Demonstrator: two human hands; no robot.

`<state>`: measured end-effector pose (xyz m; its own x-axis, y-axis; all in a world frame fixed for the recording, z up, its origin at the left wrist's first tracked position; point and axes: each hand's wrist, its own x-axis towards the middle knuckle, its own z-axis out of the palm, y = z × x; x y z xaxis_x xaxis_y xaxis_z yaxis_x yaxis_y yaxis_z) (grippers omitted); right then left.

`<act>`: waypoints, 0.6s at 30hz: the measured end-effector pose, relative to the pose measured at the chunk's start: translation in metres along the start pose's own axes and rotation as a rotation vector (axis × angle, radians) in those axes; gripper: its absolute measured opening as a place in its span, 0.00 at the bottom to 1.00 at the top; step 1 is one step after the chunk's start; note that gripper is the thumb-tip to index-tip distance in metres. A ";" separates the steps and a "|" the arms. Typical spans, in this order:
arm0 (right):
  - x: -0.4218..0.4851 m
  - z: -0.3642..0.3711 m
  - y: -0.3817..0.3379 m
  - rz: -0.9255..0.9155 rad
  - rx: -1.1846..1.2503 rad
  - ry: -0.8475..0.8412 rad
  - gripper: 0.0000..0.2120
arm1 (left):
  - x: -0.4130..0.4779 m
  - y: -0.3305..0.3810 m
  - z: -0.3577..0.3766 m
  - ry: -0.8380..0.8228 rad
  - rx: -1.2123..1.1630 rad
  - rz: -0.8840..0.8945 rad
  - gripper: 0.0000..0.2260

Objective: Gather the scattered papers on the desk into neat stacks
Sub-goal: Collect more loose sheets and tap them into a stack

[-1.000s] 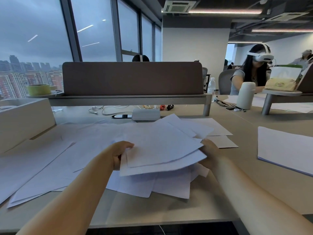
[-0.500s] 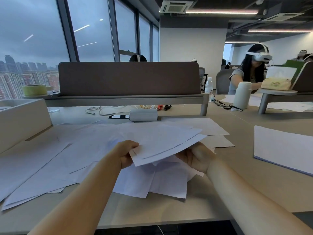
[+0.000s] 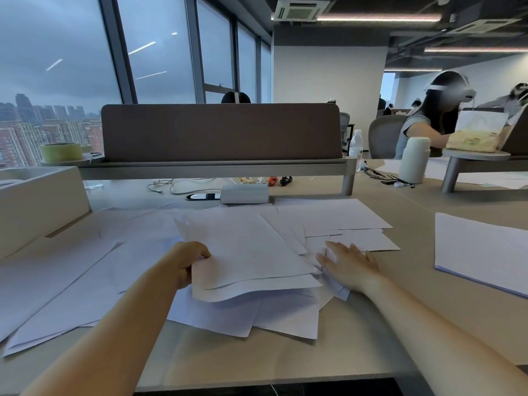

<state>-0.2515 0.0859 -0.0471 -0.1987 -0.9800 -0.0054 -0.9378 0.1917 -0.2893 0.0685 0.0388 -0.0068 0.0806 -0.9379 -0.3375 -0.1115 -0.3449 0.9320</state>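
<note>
White papers lie scattered across the beige desk [image 3: 385, 324]. My left hand [image 3: 188, 260] grips the left edge of a small bundle of sheets [image 3: 248, 255] held just above the pile at the centre. My right hand [image 3: 347, 265] is off the bundle, fingers spread flat on loose sheets [image 3: 363, 238] to its right. More loose sheets [image 3: 71, 287] fan out to the left and under the bundle. A neat stack of paper [image 3: 483, 250] rests at the right edge of the desk.
A beige box [image 3: 37, 204] stands at the left. Behind the papers are a small white device [image 3: 244, 193], cables and a brown divider panel [image 3: 220, 132]. A white bottle [image 3: 413, 160] and a seated person are at the back right.
My right hand has let go of the bundle and moved right onto the loose sheets. The bundle has lowered toward the pile, held by my left hand alone.
</note>
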 end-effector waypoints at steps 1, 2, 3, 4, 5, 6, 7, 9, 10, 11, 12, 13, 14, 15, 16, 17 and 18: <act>0.001 0.002 -0.001 -0.004 0.020 0.036 0.29 | 0.001 -0.001 0.001 0.006 0.020 0.007 0.12; 0.002 0.002 0.000 -0.006 0.052 0.088 0.27 | 0.001 -0.001 0.002 0.010 0.048 0.011 0.10; 0.001 0.001 0.000 -0.009 0.069 0.142 0.25 | 0.002 -0.001 0.003 0.012 0.080 0.014 0.09; 0.001 0.000 0.000 -0.013 0.075 0.197 0.22 | 0.003 -0.001 0.004 0.011 0.110 0.022 0.07; -0.001 -0.002 0.000 -0.016 0.082 0.241 0.19 | 0.003 0.000 0.005 0.012 0.136 0.026 0.05; -0.002 -0.004 -0.001 -0.013 0.122 0.267 0.18 | 0.003 0.001 0.005 0.017 0.159 0.029 0.03; -0.003 -0.007 -0.004 -0.013 0.217 0.279 0.17 | 0.003 0.002 0.004 0.027 0.181 0.034 0.02; -0.006 -0.013 -0.013 0.017 0.516 0.260 0.17 | 0.003 0.004 -0.001 0.053 0.228 0.050 0.03; -0.006 -0.017 -0.020 0.052 0.685 0.227 0.17 | 0.004 0.005 -0.004 0.069 0.251 0.054 0.05; -0.006 -0.020 -0.026 0.100 0.856 0.182 0.19 | 0.004 0.006 -0.009 0.080 0.267 0.052 0.06; -0.006 -0.022 -0.033 0.153 1.020 0.115 0.21 | 0.003 0.007 -0.013 0.086 0.273 0.050 0.06; -0.008 -0.024 -0.039 0.198 1.167 0.040 0.24 | 0.001 0.007 -0.016 0.093 0.273 0.041 0.05; -0.010 -0.026 -0.045 0.230 1.280 -0.024 0.27 | 0.000 0.007 -0.020 0.101 0.273 0.036 0.04; -0.011 -0.027 -0.051 0.251 1.357 -0.072 0.29 | -0.001 0.006 -0.023 0.109 0.284 0.032 0.05; -0.011 -0.029 -0.056 0.269 1.410 -0.111 0.31 | -0.002 0.005 -0.026 0.114 0.301 0.036 0.05; -0.011 -0.031 -0.061 0.286 1.455 -0.140 0.32 | -0.003 0.005 -0.028 0.123 0.318 0.041 0.07; -0.012 -0.032 -0.067 0.307 1.488 -0.162 0.32 | -0.005 0.004 -0.032 0.136 0.332 0.050 0.09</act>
<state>-0.1952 0.0861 0.0035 -0.2008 -0.9276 -0.3151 0.2804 0.2538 -0.9257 0.0993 0.0429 0.0025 0.1954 -0.9480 -0.2514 -0.4327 -0.3133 0.8453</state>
